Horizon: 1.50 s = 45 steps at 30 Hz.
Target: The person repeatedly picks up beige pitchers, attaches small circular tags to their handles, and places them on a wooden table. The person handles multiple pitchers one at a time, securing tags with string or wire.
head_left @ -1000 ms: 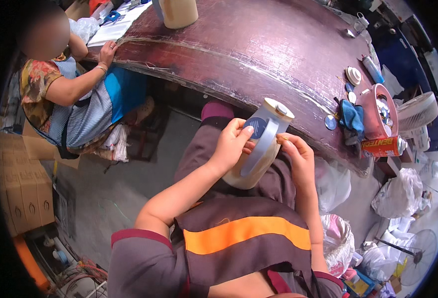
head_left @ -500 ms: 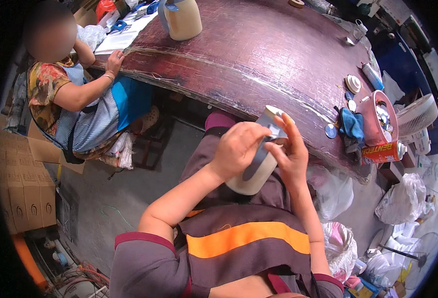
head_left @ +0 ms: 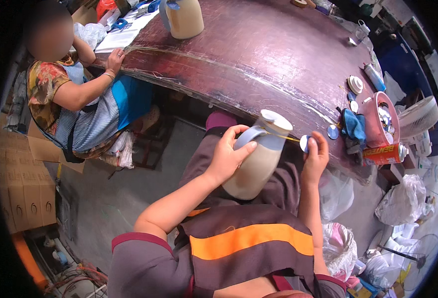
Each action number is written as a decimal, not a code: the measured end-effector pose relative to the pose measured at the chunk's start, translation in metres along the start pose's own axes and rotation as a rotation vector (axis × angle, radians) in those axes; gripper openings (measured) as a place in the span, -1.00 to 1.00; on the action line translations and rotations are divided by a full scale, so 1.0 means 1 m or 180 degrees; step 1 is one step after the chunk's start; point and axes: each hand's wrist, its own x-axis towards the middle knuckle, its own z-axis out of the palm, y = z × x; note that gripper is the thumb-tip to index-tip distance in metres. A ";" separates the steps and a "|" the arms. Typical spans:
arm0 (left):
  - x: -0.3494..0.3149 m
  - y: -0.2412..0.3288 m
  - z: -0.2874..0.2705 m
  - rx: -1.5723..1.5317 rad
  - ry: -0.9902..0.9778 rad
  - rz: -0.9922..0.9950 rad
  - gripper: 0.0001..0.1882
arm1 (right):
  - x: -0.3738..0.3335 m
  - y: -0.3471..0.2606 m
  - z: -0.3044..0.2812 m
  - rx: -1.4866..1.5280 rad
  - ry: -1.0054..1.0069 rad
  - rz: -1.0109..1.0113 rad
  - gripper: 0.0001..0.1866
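A long dark-red table (head_left: pixel 278 54) curves across the top of the frame over a grey floor, with cardboard boxes (head_left: pixel 15 184) stacked at the left edge. Two cream jugs are in view: one jug (head_left: pixel 256 159) at centre on the person's lap, gripped by the left hand (head_left: pixel 227 156), and a second jug (head_left: pixel 184 17) at top. The right hand (head_left: pixel 317 156) pinches a small round tag (head_left: pixel 304 143) on a string. One fan (head_left: pixel 417 116) sits at right.

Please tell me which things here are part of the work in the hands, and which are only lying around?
In hand:
- cream jug, gripped by left hand
- round tag on a yellow string, pinched by right hand

Lying about:
- second jug on the table
- blue cloth
- pink basket
- white fan
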 end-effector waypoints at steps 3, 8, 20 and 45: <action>-0.002 0.000 -0.004 0.0469 0.0034 0.0313 -0.59 | -0.028 0.037 -0.001 -0.0287 -0.0533 -0.0055 -0.80; 0.026 0.015 -0.017 0.1132 0.0068 0.0250 -0.62 | -0.063 0.030 0.017 0.0345 -0.1067 0.0511 -0.73; 0.034 0.005 -0.024 0.1520 0.0078 0.0315 -0.61 | -0.073 0.019 0.015 0.0296 -0.1269 0.0605 -0.79; 0.113 0.114 -0.106 0.1169 0.1456 0.2514 -0.78 | -0.091 0.026 -0.002 0.0281 -0.1978 0.0942 -0.68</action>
